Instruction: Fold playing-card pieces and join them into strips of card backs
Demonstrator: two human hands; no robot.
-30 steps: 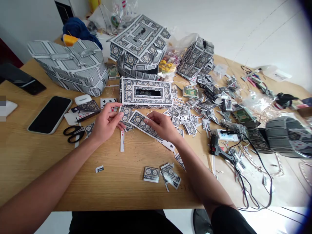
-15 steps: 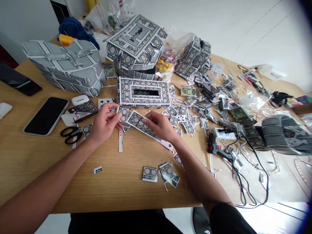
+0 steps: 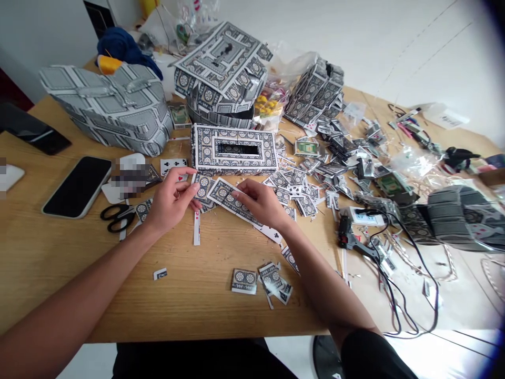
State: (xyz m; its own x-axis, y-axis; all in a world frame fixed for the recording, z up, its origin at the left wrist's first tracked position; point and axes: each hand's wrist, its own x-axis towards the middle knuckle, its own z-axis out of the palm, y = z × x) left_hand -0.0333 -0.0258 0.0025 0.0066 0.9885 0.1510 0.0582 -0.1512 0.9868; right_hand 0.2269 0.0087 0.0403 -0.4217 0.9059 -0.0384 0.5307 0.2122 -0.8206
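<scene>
My left hand (image 3: 172,201) pinches a patterned playing card (image 3: 202,185) between thumb and fingers. A long strip of joined playing cards (image 3: 225,195) is gripped by my right hand (image 3: 263,202), its near end tilted toward the left-hand card. Under my right wrist lies a card with club marks (image 3: 272,233). A narrow cut strip with a red mark (image 3: 197,229) rests just below my left fingertips. Directly behind both hands stands a box covered in cards (image 3: 236,163), with a rectangular slot in its top.
Scissors (image 3: 118,217) and a phone (image 3: 77,187) lie at left. Card-built bags (image 3: 114,113) and a lidded card-covered container (image 3: 221,68) stand behind. Folded card pieces (image 3: 335,142) heap at right, beside a glue gun (image 3: 355,242) with black cables. Small card pieces (image 3: 243,280) lie near the front edge.
The whole view has shifted slightly to the right. Both hands keep the same hold on the card and the strip, with no clear movement between them.
</scene>
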